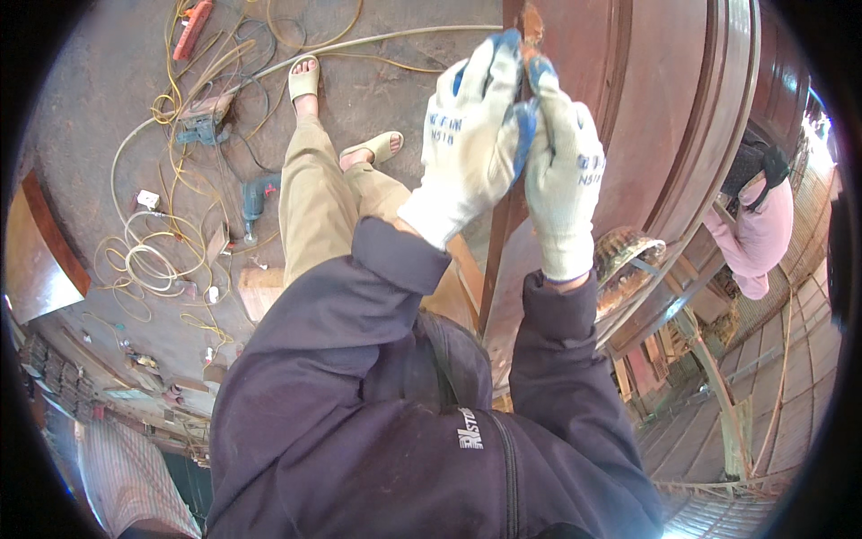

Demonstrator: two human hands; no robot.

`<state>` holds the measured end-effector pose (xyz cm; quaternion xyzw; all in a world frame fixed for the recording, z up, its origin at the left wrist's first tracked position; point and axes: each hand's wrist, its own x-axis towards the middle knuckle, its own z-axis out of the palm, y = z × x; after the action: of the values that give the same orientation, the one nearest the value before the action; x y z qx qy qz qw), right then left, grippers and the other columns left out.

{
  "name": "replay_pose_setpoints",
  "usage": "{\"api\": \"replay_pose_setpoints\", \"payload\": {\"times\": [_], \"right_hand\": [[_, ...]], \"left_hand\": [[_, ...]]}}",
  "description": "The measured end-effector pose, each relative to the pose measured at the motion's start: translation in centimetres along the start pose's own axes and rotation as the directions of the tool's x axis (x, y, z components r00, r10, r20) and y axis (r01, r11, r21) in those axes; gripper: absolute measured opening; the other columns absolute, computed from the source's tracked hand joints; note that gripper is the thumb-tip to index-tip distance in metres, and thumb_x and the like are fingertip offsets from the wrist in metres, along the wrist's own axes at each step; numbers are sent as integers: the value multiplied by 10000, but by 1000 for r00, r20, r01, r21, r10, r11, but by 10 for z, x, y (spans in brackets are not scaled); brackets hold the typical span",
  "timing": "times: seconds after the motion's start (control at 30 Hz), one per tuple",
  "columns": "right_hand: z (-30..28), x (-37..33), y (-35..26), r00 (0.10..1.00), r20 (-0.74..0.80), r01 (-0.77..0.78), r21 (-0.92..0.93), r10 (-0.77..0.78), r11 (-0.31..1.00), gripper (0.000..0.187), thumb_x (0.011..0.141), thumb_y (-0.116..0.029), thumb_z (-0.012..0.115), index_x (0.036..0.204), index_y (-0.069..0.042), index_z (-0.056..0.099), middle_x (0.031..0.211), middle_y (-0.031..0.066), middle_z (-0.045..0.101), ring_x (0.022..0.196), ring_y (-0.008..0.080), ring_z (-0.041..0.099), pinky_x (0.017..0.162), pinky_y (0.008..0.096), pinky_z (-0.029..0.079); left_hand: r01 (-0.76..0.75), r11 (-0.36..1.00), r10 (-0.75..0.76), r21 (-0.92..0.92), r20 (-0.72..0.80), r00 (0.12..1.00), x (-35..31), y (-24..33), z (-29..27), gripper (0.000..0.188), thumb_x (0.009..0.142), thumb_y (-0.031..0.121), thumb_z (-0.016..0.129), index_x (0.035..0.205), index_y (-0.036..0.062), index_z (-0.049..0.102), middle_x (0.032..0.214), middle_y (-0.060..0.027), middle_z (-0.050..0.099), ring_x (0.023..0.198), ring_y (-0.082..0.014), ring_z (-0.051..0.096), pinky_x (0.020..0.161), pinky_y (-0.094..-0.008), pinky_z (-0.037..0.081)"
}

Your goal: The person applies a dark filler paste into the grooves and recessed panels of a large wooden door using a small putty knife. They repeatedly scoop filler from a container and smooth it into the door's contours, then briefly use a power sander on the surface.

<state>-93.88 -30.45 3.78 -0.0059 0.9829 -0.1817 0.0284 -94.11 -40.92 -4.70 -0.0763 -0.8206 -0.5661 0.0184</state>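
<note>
Both my hands wear white gloves with blue-coated fingers and meet at the edge of a large reddish-brown wooden panel (575, 40). A thin, ragged orange-brown piece (532, 25) sticks up at my fingertips; its kind cannot be made out. My right hand (564, 166) has its fingers pressed together at this piece, along the panel's edge. Close beside it, my left hand (471, 130) is closed, fingers bent toward the same edge and thumb near the right hand. What lies inside the left hand's grip is hidden.
A teal drill (259, 202), a second power tool (203, 126) and a red power strip (192, 29) lie on the left floor among tangled cords and a pale hose (148, 265). A wooden block (262, 289) sits near my leg. Someone in pink trousers (761, 238) bends at right.
</note>
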Motion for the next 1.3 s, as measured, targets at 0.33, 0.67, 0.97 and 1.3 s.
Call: {"api": "replay_pose_setpoints", "payload": {"times": [0.33,0.67,0.97,1.3], "right_hand": [[10,-15,42,915,-403,72,181,7,981,289,924,71,572,1194,-7,639,996,170,669,782,306,628,681,359,510],[22,-9,34,878,-475,-68,-11,55,998,216,937,58,547,1125,34,650,1103,185,703,913,302,699,804,349,551],[21,-10,35,872,-485,-52,43,66,998,237,934,50,552,1151,37,649,1146,183,703,914,294,695,807,349,551],[24,-9,43,857,-515,-44,-28,23,999,354,877,22,659,1226,-36,663,851,107,675,656,239,594,560,349,497]], "left_hand": [[60,998,-60,-4,-31,998,4,5,-9,625,1020,398,413,1488,-13,356,1454,-259,426,1264,-446,437,1080,-486,335],[-28,999,25,-38,-82,996,24,8,4,568,1024,300,377,1491,-23,357,1407,-260,475,1229,-431,462,1064,-471,351],[78,997,-79,-18,-51,996,-12,11,0,568,1036,326,357,1477,-30,386,1371,-229,504,1212,-393,476,1053,-460,354],[123,965,-181,-233,-251,951,28,20,29,507,1084,321,306,1440,-13,443,1266,-198,554,1150,-347,524,1017,-417,383]]}}
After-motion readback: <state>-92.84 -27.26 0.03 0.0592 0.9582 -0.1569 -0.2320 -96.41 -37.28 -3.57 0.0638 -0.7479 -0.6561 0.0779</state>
